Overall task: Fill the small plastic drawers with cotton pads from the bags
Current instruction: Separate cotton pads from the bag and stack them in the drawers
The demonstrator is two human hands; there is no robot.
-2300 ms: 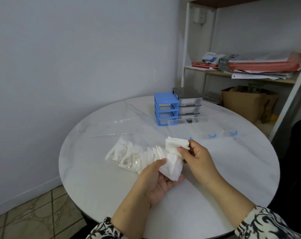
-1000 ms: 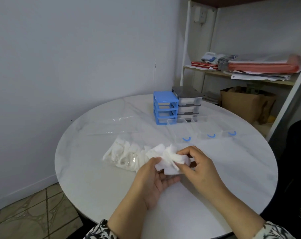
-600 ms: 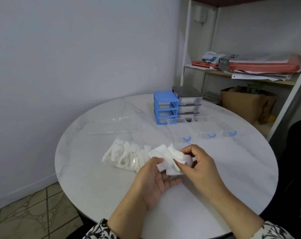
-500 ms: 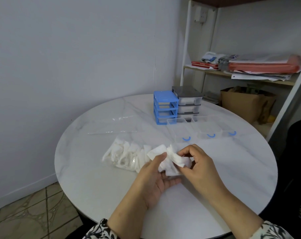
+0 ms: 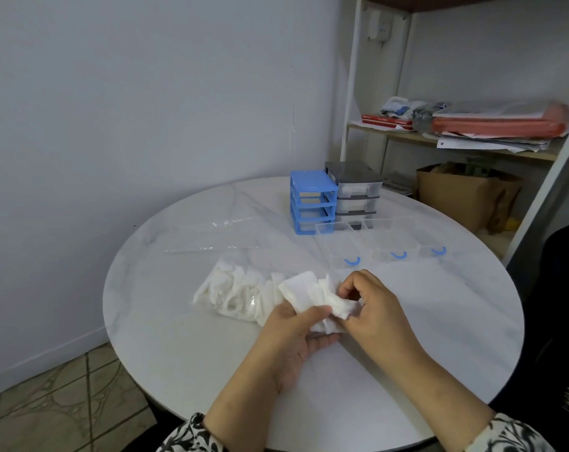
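Note:
A clear bag of white cotton pads lies on the round marble table. My left hand holds a small stack of cotton pads from below, thumb on top. My right hand pinches the right end of that stack. Three clear drawers with blue handles lie pulled out just beyond my hands: the nearest drawer, a second drawer and a third drawer. Behind them stand the blue drawer frame and a grey drawer unit.
An empty clear plastic bag lies flat at the table's far left. A shelf unit with papers and a cardboard box stands behind the table on the right. A dark object is at the right edge.
The stack in my hands has come down from upright to lie low over the table. My right fingers have shifted along the pads' right end. The drawers and the bag stayed put.

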